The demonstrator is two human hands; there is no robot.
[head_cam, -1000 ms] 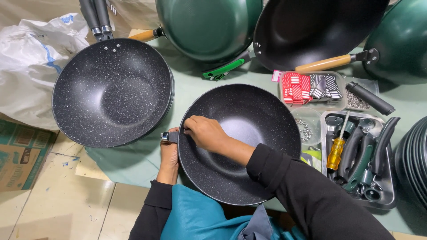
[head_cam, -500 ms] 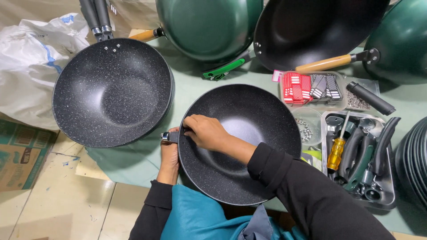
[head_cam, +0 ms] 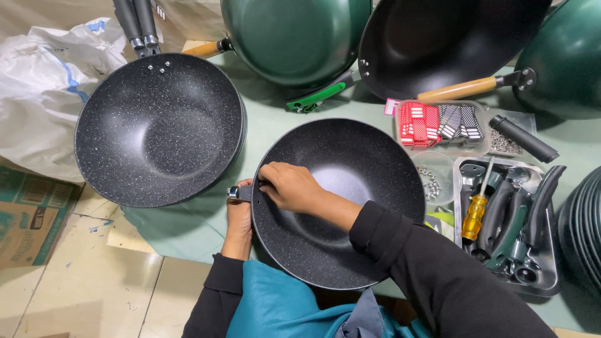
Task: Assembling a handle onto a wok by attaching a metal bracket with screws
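Two hands are working at one speckled black wok point(head_cam: 350, 206), which is lying on the green worktop point(head_cam: 269, 119) directly in front of the person. The right hand point(head_cam: 291, 186) is curling inside the wok's left rim, fingertips pressing at the inner wall; whether it is pinching anything small cannot be told. The left hand point(head_cam: 239, 216) is reaching up under the outer rim, just beside the right hand, and is closing around a short metal handle stub point(head_cam: 238, 193) (mostly hidden by the rim). Beyond the left hand a second speckled wok point(head_cam: 159, 128) is sitting, nearly touching the first. Beyond the right hand, green woks point(head_cam: 294, 37) are leaning. To the right of the right hand, well apart, a metal tray point(head_cam: 551, 285) is holding a yellow-handled screwdriver point(head_cam: 474, 216) and dark handles.
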